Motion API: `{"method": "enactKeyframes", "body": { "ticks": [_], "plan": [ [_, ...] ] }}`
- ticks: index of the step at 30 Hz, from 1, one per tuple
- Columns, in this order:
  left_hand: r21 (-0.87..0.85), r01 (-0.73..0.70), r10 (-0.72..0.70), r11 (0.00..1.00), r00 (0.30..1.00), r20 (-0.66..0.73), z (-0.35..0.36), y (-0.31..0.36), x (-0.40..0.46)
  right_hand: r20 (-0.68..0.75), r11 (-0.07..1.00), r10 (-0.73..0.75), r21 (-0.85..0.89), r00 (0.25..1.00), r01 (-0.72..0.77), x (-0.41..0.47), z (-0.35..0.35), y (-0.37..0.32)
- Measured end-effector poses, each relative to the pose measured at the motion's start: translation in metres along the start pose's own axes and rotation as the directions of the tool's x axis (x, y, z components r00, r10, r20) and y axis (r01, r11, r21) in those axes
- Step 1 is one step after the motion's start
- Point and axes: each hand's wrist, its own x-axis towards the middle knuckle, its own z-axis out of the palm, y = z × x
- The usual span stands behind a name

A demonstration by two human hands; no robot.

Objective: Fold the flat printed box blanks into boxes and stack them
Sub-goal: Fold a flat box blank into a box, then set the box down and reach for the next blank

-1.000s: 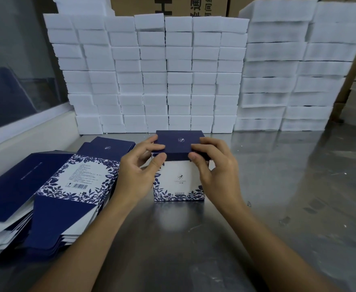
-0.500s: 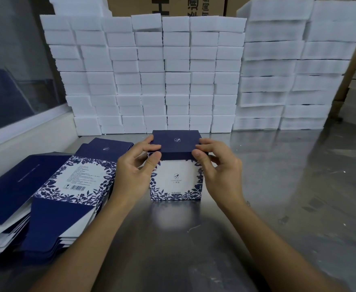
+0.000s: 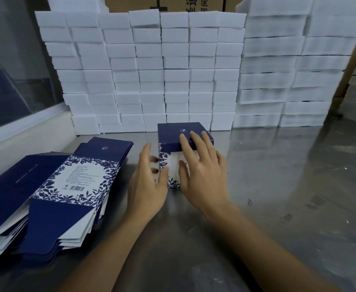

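Mid-frame: right hand flat on box lid, left hand open alongside, gripping nothing. Could crush or skid under uneven pressing.

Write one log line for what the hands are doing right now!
step: closing box | left hand: open beside it | right hand: open, fingers on lid | blanks: stacked left

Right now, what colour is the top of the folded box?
Dark navy blue, with a tiny white logo; the folded box's top shows best in the head view.
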Motion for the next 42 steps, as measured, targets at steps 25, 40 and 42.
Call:
{"method": "enactKeyframes", "body": {
  "ticks": [25,40,42],
  "plan": [
    [0.640,-0.063,-0.115,0.766,0.965,0.234,0.028,-0.041,0.041,0.279,0.951,0.230,-0.267,0.932,-0.155,0.136,0.122,0.115],
    [0.634,-0.041,-0.141,0.773,0.962,0.234,0.027,-0.038,0.043,0.514,0.975,0.203,-0.027,0.833,-0.221,0.041,0.072,0.057],
    [0.638,-0.064,-0.117,0.767,0.964,0.238,0.025,-0.035,0.040,0.508,0.978,0.168,0.023,0.845,-0.209,0.026,0.056,0.046]
  ]
}}
